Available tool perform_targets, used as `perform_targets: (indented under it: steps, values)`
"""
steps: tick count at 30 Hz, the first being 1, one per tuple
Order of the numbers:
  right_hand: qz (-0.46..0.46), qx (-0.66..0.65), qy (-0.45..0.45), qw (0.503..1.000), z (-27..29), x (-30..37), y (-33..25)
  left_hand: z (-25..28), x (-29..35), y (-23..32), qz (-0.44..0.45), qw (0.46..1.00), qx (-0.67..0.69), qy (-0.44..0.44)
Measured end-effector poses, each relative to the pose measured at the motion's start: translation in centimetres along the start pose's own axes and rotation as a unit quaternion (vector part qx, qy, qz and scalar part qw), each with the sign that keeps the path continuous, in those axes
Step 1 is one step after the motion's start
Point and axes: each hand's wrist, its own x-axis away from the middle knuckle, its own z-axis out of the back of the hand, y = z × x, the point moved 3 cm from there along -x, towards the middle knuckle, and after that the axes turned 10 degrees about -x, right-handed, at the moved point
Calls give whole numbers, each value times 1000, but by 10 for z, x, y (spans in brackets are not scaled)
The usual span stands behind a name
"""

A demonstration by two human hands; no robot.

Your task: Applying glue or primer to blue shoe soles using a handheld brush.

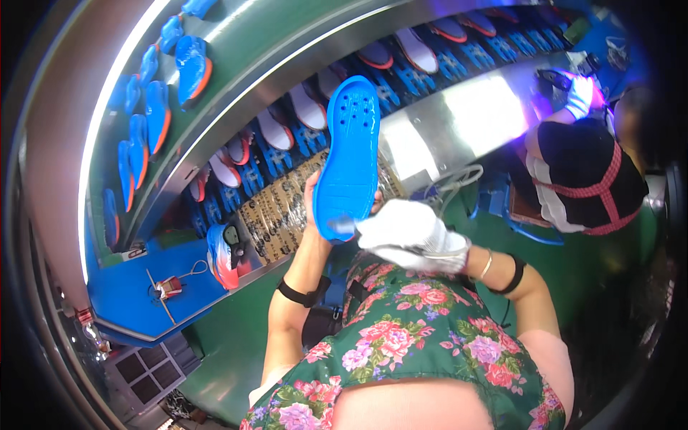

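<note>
A bright blue shoe sole [345, 165] stands nearly upright in front of me, its holed inner face with a raised rim turned toward me. My left hand [312, 197] is closed around it from behind, with most of the fingers hidden by the sole. My right hand [412, 233], in a white knitted glove, is closed near the sole's lower end. From its fingers a brush [344, 225], blurred, reaches onto the blue surface by the heel rim. The glove and motion blur hide the brush's handle.
Shoe uppers [304, 107] and blue racks line the conveyor ahead. Blue soles with orange edges [158, 118] lie on an upper green belt at left. A shoe [223, 254] sits beside the blue tabletop [118, 294]. A co-worker [584, 168] works at right, near a blue stool.
</note>
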Motion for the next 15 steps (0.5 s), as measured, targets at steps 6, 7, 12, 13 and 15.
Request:
perform_targets:
  steps: [6,7,12,13,15]
  values:
    - [-202,-94,88,971,-3,11,32,11,6,18,-87,980,-108,140]
    - [-154,-135,54,977,-8,11,29,4,3,20,-58,993,-82,59]
    - [-312,-454,158,819,-6,32,37,-22,-3,33,-103,993,-55,-33]
    - [-315,-468,192,803,1,36,41,-27,-3,37,-98,993,-43,-44]
    - [-319,-565,308,696,15,51,49,-38,-2,48,-138,981,-133,-32]
